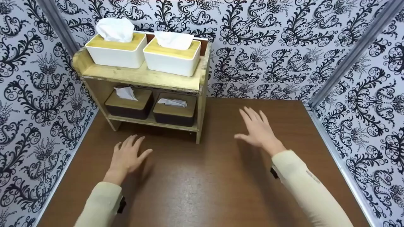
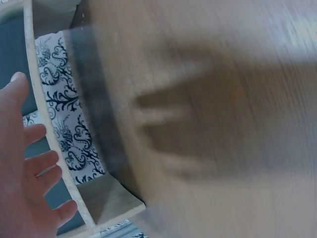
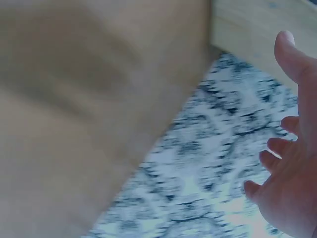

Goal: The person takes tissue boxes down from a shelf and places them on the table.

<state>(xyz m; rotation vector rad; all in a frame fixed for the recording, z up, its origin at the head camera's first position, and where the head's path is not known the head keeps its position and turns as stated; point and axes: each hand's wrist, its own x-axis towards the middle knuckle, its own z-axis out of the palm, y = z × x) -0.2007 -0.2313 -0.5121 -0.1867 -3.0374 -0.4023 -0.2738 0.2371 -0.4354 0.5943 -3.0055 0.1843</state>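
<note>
The left hand (image 1: pixel 126 158), fingers spread, hovers near a pale wooden two-tier shelf (image 1: pixel 126 73). The right hand (image 1: pixel 257 130), likewise spread, hovers above a brown wooden table (image 1: pixel 195 179).

The 2 sleeves (image 1: pixel 304 186) are cream, each with 1 small black block (image 1: pixel 121 205) beneath.

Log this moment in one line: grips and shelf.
left grip: holds nothing, above table | right grip: holds nothing, above table | shelf: white tissue boxes on top, dark tissue boxes below
</note>
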